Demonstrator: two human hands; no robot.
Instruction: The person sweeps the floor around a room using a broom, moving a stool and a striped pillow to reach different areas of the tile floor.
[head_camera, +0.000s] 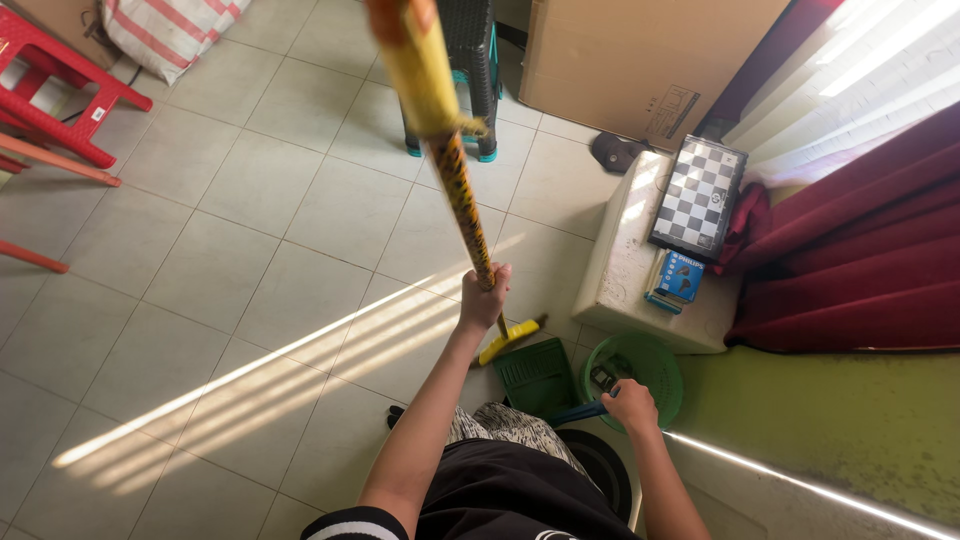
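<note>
So this looks like the collecting bit of a floor sweep. The left hand (485, 297) is clenched around the long broom handle with the yellow and dark speckled wrap (462, 200), roughly partway down its length, and the stick runs up past the camera. Down at the floor end you can see the yellow broom head (507, 341) sitting right at the mouth of the dark green plastic dustpan (537, 375). The right hand (630, 404) is closed on the dustpan's blue handle (577, 412), holding it low, just beside the round green plastic basket (655, 362).

My read: whatever gets pushed in next wants short strokes toward the pan, with the pan's lip kept flat on the pale grey floor tiles (250, 250). I can't make out any dirt from here, too small.

Pose-wise, the left arm is stretched out nearly straight in front of the body, the right one is bent and tucked close to the hip. A white block with a chequered board (697, 195) on top stands just behind the basket.
</note>
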